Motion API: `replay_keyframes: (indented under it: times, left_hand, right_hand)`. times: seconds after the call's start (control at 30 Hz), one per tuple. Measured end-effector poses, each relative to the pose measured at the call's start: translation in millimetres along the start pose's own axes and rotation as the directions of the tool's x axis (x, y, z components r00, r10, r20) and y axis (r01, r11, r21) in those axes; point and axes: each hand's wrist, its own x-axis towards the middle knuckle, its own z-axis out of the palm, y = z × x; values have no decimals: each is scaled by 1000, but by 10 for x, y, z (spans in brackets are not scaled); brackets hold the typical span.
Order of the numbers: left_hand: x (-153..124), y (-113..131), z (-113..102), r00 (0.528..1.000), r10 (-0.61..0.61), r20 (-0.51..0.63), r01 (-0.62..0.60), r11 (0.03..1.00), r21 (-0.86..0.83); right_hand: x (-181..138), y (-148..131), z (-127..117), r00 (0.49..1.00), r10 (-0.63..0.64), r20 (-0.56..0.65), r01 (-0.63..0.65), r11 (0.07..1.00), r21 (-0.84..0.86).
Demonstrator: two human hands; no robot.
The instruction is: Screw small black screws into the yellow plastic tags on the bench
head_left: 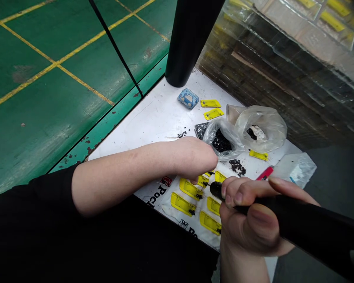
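My right hand (250, 220) is wrapped around a black powered screwdriver (301, 220). Its tip reaches a small black part on a yellow plastic piece (203, 181). My left hand (194, 159) is curled, knuckles up, over the far end of that same piece. Its fingertips are mostly hidden beneath it, so what they grip cannot be made out. Around both hands lie several yellow plastic pieces (190, 189) in rows on a white printed sheet, many with small black fittings at one end.
Beyond my hands stand an open plastic bag of small black parts (224, 139) and a second clear bag (271, 122). Loose yellow pieces (213, 114), a blue tin (188, 98) and a black post (185, 43) are farther back. Wrapped stacked trays (283, 70) border the right side.
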Motion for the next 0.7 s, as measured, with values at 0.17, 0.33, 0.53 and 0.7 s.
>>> replay_keyframes:
  times: [0.17,0.33,0.53,0.7]
  left_hand:
    - [-22,26,-25,1000,-1,20,0,1000,20]
    - [-27,33,-33,999,5,37,-6,1000,25]
    - [-6,28,-20,999,-8,36,8,1000,18]
    - [-2,21,-9,1000,-8,17,8,1000,17]
  right_hand:
    - [66,8,-30,997,34,68,-40,995,89]
    - [105,28,-18,997,50,50,-56,990,131]
    - [110,24,-17,997,54,48,-59,991,118]
    - [75,-11,4,997,72,15,-73,993,89]
